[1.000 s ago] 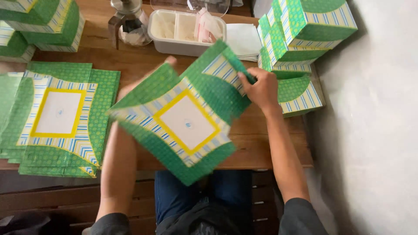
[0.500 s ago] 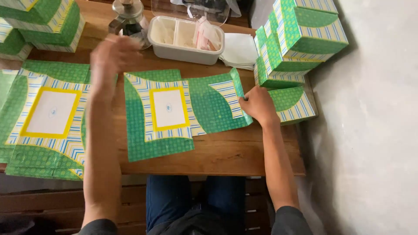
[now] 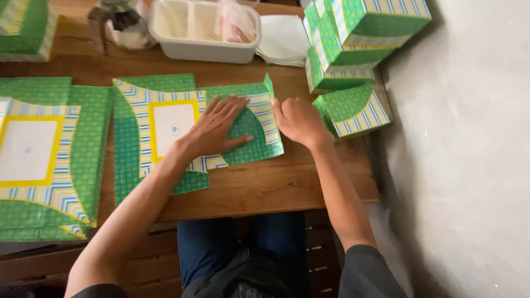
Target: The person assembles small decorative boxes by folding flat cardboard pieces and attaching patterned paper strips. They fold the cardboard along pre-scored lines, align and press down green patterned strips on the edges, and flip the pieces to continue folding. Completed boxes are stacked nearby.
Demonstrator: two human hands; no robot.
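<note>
A flat, unfolded green carton sheet point(image 3: 138, 138) with a yellow-framed white square and striped bands lies on the wooden table point(image 3: 259, 187) in front of me. My left hand point(image 3: 218, 129) presses flat on its right part, fingers spread. My right hand point(image 3: 298, 118) rests on the sheet's right edge, where a small green flap point(image 3: 269, 85) stands up. Neither hand grips anything.
A stack of the same flat sheets point(image 3: 44, 160) lies at the left. Folded green boxes point(image 3: 353, 49) are piled at the right, with another point(image 3: 25, 27) at the far left. A white divided tray point(image 3: 204, 27), napkins point(image 3: 284, 38) and a glass jar point(image 3: 124, 22) stand at the back.
The sheet, held up in the air a second ago, now lies flat on the table. My left hand has come down from the jar area onto it.
</note>
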